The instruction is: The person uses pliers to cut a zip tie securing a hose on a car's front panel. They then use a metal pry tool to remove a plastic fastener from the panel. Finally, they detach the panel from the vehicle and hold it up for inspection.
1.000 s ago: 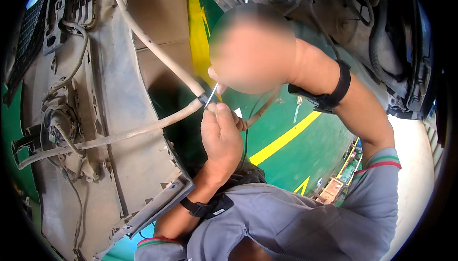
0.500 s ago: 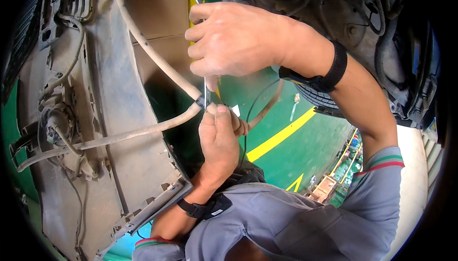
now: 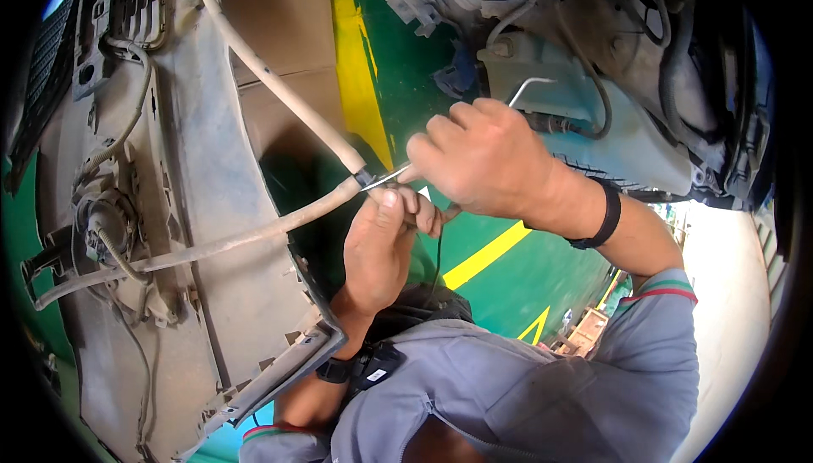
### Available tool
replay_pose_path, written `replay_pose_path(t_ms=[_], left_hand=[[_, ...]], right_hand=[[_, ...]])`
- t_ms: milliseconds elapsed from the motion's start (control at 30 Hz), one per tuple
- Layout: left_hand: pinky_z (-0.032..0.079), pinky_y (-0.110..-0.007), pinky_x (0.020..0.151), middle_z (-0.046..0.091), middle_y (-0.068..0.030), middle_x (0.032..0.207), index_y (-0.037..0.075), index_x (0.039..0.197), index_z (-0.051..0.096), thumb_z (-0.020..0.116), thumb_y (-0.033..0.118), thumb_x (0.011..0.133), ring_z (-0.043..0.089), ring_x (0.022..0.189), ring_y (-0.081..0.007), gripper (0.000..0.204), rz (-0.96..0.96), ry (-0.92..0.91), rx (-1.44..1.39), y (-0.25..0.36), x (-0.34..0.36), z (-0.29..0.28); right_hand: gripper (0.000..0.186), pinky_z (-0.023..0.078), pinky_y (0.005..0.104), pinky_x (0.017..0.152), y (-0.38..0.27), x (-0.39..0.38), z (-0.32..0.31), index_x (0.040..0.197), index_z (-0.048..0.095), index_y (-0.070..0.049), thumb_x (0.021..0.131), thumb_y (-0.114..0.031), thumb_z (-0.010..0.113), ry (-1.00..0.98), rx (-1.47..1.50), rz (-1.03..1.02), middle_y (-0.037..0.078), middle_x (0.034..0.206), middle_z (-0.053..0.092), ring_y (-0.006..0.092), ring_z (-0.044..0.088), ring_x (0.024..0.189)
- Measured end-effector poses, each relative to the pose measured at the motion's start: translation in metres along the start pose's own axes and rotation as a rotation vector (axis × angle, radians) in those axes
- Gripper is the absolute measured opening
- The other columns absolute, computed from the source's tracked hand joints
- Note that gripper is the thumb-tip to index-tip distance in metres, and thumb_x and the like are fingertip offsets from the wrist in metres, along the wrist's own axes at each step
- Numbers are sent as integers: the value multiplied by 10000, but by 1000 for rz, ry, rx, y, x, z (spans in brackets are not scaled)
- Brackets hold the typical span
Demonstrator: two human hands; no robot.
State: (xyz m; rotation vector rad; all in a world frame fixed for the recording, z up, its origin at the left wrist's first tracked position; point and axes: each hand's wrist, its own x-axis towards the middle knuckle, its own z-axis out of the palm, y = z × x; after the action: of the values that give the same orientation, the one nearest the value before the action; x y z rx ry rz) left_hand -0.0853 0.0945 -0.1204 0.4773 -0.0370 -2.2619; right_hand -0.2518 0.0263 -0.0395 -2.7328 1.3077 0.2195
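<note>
My right hand (image 3: 483, 158) is closed around a metal tool (image 3: 521, 88) with a bent upper end, whose lower part lies across the dark joint (image 3: 364, 178) of pale, dirty hoses. Just below it my left hand (image 3: 377, 251) has its fingers wrapped round the hose beside that joint. One hose (image 3: 288, 99) runs to the upper left; another (image 3: 246, 234) crosses a large dusty panel (image 3: 237, 302) on the left. A thin dark cable hangs below my fingers.
The panel carries a round lamp-like fitting (image 3: 106, 217) with wiring. A vehicle's dirty underside (image 3: 618, 48) and a translucent tank (image 3: 542, 69) occupy the upper right. A cardboard sheet (image 3: 288, 14) lies on the green, yellow-striped floor (image 3: 491, 294). A wooden crate (image 3: 584, 332) stands farther off.
My right hand has come down and rightward, tilting the tool from upright to a slant across the joint. My left hand has shifted slightly left, still on the hose.
</note>
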Motion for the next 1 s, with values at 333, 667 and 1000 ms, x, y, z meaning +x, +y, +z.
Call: replay_pose_path(t_ms=[333, 667, 1000], left_hand=[[417, -278, 641, 432, 11, 767, -6, 1075, 555, 347, 238, 1151, 413, 675, -101, 330, 134, 65, 519, -16, -8, -13], [409, -251, 615, 499, 8, 810, -1, 1039, 501, 394, 187, 1135, 450, 684, -80, 237, 161, 109, 634, -20, -17, -16], [461, -350, 872, 459, -15, 870, 54, 1017, 519, 421, 318, 1144, 463, 813, -167, 309, 133, 288, 273, -20, -21, 17]], right_hand=[[298, 530, 459, 553, -58, -35, 22, 815, 559, -50, 880, -301, 708, -47, 256, 525, 155, 732, 656, 356, 685, 664], [218, 533, 482, 596, -97, -50, 44, 935, 575, -55, 961, -259, 648, 81, 512, 799, 161, 789, 677, 381, 682, 706], [208, 502, 429, 570, -35, -53, 8, 839, 595, -114, 931, -283, 675, 41, 222, 353, 91, 708, 619, 308, 659, 671]])
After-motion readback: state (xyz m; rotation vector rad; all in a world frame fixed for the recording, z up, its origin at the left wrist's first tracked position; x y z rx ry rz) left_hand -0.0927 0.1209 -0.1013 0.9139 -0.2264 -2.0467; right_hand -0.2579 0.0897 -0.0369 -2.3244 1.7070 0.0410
